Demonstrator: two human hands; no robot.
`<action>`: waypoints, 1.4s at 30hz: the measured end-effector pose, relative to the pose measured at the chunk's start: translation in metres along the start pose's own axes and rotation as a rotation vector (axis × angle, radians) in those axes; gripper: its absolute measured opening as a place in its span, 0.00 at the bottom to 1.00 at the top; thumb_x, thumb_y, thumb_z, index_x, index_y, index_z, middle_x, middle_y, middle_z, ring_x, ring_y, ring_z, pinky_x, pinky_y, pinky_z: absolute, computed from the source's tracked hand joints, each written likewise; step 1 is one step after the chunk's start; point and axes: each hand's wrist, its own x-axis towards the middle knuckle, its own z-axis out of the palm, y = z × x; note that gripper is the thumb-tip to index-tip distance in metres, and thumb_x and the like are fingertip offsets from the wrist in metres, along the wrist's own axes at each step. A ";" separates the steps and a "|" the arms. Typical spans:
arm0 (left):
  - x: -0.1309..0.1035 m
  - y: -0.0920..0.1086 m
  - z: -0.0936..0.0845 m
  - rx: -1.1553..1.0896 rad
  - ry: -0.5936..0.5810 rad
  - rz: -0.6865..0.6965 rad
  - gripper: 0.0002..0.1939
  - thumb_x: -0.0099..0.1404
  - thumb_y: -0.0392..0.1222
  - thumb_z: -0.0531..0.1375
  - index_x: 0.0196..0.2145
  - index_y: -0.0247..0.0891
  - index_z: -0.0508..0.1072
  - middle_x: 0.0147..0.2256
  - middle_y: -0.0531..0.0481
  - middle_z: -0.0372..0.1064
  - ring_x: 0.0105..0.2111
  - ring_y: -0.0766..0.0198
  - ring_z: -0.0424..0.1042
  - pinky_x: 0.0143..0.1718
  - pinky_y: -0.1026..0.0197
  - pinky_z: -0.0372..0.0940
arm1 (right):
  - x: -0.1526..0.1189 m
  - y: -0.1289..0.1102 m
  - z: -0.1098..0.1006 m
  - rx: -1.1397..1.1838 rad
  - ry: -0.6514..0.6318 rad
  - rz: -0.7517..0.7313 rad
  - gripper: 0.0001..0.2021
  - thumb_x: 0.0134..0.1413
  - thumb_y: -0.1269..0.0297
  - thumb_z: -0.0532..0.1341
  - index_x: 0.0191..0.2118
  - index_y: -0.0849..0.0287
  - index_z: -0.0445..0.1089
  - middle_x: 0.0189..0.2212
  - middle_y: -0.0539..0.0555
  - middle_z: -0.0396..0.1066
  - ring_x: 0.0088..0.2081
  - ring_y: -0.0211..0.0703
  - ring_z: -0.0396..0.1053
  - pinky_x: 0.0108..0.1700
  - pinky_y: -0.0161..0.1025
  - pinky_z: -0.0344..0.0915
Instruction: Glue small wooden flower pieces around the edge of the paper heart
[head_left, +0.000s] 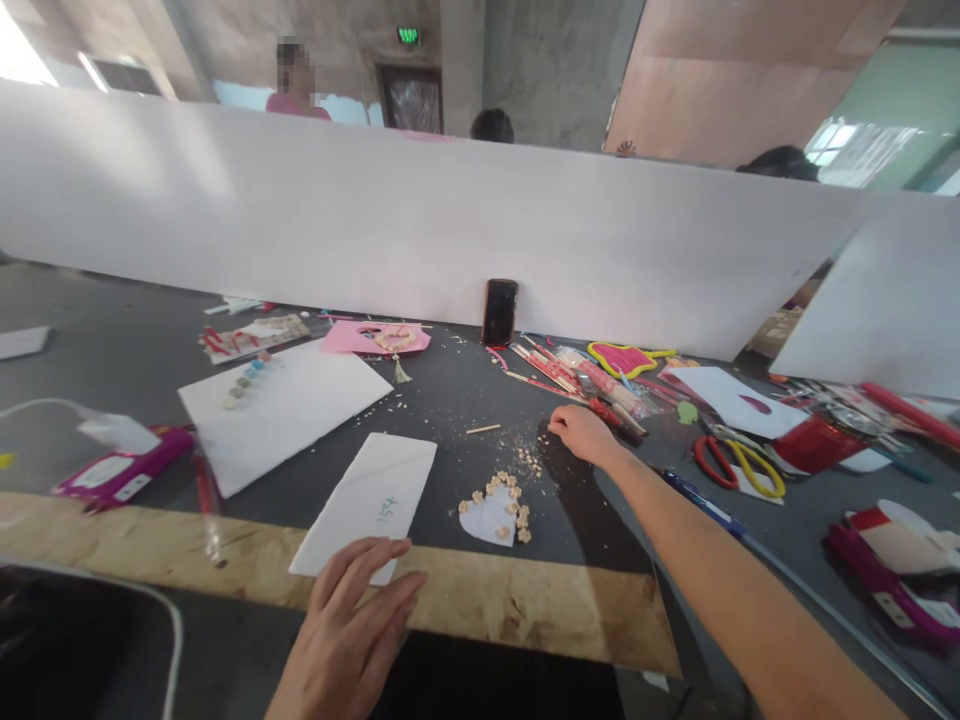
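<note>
My left hand lies at the table's front edge with its fingers apart, the tips over the lower end of a white foam-like slab with green handwriting. My right hand reaches out over the dark tabletop, its thumb and fingertips pressed together. What they pinch, if anything, is too small to make out. Below it to the left lie loose beige pieces and pale crumbs. Nearer to me is a white heart-shaped piece, with small beige flower-like pieces along its top and right side. A short thin stick lies behind it.
A phone leans on the white partition. To the right lie scissors, a red can, wrapped sticks and a purple device. On the left are a large white sheet and another purple device. People's heads show beyond.
</note>
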 end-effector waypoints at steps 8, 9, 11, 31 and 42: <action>-0.013 -0.011 0.006 0.053 0.016 -0.003 0.15 0.62 0.32 0.57 0.43 0.47 0.74 0.49 0.47 0.65 0.50 0.55 0.63 0.47 0.55 0.67 | 0.005 0.023 -0.023 -0.059 0.042 0.165 0.15 0.61 0.60 0.57 0.50 0.59 0.65 0.49 0.56 0.66 0.45 0.44 0.68 0.45 0.47 0.68; -0.013 -0.010 0.006 0.051 0.016 -0.008 0.14 0.62 0.32 0.57 0.43 0.46 0.74 0.49 0.47 0.65 0.50 0.55 0.64 0.46 0.55 0.67 | 0.005 0.023 -0.022 -0.057 0.025 0.157 0.14 0.61 0.60 0.57 0.50 0.59 0.65 0.48 0.56 0.66 0.45 0.44 0.68 0.45 0.47 0.68; -0.012 -0.008 0.005 0.038 -0.004 -0.018 0.14 0.62 0.32 0.57 0.43 0.45 0.74 0.49 0.46 0.65 0.50 0.55 0.64 0.47 0.54 0.66 | 0.005 0.020 -0.016 -0.055 -0.007 0.139 0.15 0.60 0.60 0.57 0.50 0.60 0.65 0.48 0.56 0.66 0.45 0.44 0.68 0.45 0.47 0.68; 0.013 0.005 0.005 -0.085 0.015 0.002 0.14 0.63 0.29 0.55 0.43 0.43 0.72 0.49 0.44 0.65 0.50 0.54 0.63 0.48 0.50 0.65 | -0.023 0.026 -0.014 -0.095 -0.116 0.104 0.14 0.60 0.60 0.57 0.50 0.59 0.65 0.48 0.56 0.67 0.44 0.44 0.68 0.45 0.47 0.68; 0.017 0.010 0.001 -0.063 0.012 0.017 0.14 0.63 0.28 0.55 0.43 0.43 0.72 0.49 0.44 0.64 0.50 0.54 0.62 0.48 0.49 0.65 | 0.001 0.019 -0.014 -0.100 -0.069 0.171 0.15 0.60 0.60 0.57 0.50 0.60 0.65 0.48 0.56 0.66 0.45 0.44 0.68 0.45 0.47 0.68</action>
